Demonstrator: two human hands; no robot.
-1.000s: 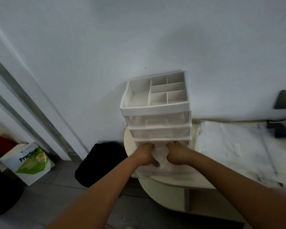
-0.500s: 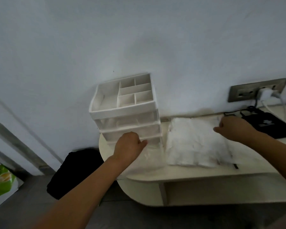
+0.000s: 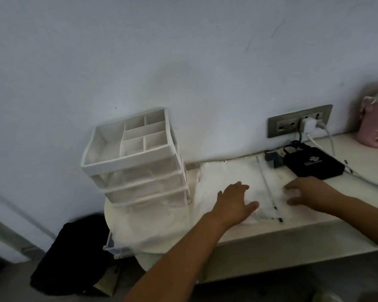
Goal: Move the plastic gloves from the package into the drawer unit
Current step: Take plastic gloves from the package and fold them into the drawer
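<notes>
Pressing flat with the left hand (image 3: 234, 203), fingers spread and relaxed, on the crinkly clear package (image 3: 214, 192) of plastic gloves (image 3: 238, 173). Lying there on the smooth cream worktop (image 3: 271, 234), just right of the boxy white drawer unit (image 3: 135, 171). Over at the package's zip strip with the right hand (image 3: 308, 192), fingers bent onto the film; pinching or only touching, cannot tell. Bottom drawer (image 3: 118, 251) pulled out, filmy plastic heaped inside. Flat black case (image 3: 312, 164) behind.
</notes>
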